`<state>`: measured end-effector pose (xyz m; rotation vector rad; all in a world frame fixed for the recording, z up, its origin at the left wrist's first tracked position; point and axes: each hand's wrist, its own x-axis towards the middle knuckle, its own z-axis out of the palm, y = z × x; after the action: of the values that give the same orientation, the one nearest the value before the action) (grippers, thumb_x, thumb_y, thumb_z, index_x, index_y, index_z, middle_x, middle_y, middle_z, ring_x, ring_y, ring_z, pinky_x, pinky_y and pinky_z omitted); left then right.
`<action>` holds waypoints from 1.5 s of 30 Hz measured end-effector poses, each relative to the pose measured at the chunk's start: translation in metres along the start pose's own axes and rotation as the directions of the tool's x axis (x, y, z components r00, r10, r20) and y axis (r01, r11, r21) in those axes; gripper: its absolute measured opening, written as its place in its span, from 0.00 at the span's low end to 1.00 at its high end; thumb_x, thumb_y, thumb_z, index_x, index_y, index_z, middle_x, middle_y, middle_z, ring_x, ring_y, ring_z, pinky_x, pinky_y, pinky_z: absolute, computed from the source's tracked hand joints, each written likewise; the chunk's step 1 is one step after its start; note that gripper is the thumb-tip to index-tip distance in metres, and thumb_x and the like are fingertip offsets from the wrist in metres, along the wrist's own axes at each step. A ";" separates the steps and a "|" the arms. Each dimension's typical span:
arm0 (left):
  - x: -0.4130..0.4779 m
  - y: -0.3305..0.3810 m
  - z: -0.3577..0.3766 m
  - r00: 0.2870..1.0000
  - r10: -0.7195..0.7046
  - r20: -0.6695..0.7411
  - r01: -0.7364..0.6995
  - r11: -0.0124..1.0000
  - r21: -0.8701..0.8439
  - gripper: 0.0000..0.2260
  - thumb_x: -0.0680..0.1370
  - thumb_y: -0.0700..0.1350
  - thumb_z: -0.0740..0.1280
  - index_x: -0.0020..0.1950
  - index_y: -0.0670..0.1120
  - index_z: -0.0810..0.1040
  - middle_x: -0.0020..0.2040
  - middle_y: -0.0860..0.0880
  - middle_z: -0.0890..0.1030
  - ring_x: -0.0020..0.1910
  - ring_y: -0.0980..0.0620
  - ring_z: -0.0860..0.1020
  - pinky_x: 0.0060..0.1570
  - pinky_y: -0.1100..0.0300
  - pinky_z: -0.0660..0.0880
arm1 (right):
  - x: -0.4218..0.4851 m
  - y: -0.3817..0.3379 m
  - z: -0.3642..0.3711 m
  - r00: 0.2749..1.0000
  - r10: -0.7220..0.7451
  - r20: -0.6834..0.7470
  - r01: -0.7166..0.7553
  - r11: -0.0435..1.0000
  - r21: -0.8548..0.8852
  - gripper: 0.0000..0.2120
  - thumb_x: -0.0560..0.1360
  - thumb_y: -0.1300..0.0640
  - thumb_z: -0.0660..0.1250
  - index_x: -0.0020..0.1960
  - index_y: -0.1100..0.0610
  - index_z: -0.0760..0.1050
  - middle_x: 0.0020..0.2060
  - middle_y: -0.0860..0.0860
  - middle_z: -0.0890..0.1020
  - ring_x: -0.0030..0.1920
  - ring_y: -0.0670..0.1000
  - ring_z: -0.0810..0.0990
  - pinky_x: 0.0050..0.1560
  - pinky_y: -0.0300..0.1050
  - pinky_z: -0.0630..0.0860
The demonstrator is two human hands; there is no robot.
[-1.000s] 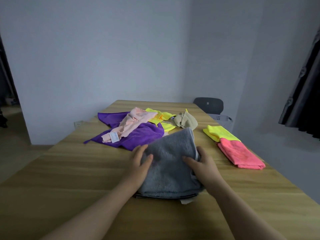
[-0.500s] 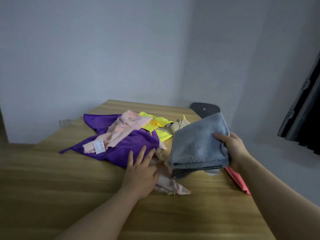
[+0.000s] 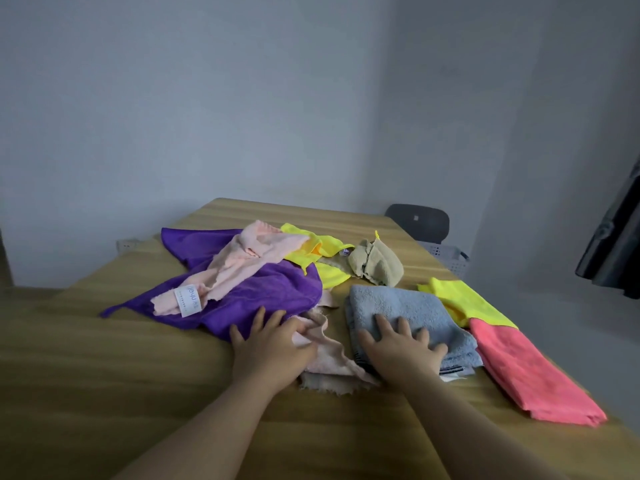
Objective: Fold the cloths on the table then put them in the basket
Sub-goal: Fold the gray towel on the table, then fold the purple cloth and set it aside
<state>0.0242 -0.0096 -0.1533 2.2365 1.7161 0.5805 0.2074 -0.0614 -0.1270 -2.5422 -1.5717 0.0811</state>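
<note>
In the head view, your right hand [image 3: 403,348] lies flat on the folded grey towel [image 3: 405,306], its grip open, fingers spread, holding nothing. Your left hand [image 3: 273,344] rests with its grip open on the pale pink cloth [image 3: 329,358], at the near edge of the purple cloth [image 3: 263,289]. The towel sits on the tabletop [image 3: 104,375], just beside the folded yellow cloth [image 3: 464,301] and coral cloth [image 3: 526,372]. The basket [image 3: 446,254] stands beyond the far right corner.
</note>
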 end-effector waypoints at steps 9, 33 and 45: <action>0.012 0.001 0.002 0.999 0.029 -0.041 -0.026 0.997 0.076 0.16 0.74 0.62 0.56 0.61 0.63 0.64 0.73 0.57 0.60 0.75 0.51 0.51 0.69 0.38 0.46 | 0.050 0.007 0.010 0.982 -0.021 -0.190 0.030 0.998 0.048 0.24 0.76 0.36 0.44 0.69 0.40 0.60 0.70 0.47 0.64 0.71 0.55 0.58 0.66 0.61 0.54; -0.024 -0.006 -0.018 0.985 0.136 -0.108 -0.150 0.979 -0.135 0.17 0.79 0.52 0.58 0.68 0.61 0.65 0.67 0.61 0.70 0.62 0.56 0.68 0.65 0.57 0.60 | -0.045 -0.006 0.010 0.912 -0.061 -0.405 0.251 0.865 0.435 0.17 0.73 0.55 0.65 0.61 0.56 0.72 0.57 0.53 0.77 0.58 0.57 0.73 0.56 0.48 0.68; -0.073 -0.031 -0.028 0.984 0.142 -0.106 -0.153 0.982 -0.109 0.17 0.80 0.47 0.57 0.68 0.58 0.66 0.65 0.58 0.72 0.59 0.56 0.72 0.55 0.61 0.70 | -0.092 -0.031 0.021 0.958 -0.182 -0.223 0.225 0.956 0.187 0.15 0.76 0.44 0.54 0.60 0.45 0.68 0.63 0.43 0.72 0.64 0.51 0.67 0.61 0.49 0.62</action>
<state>-0.0317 -0.0723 -0.1533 2.2997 1.5250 0.8152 0.1357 -0.1276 -0.1456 -2.1419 -1.6391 -0.0345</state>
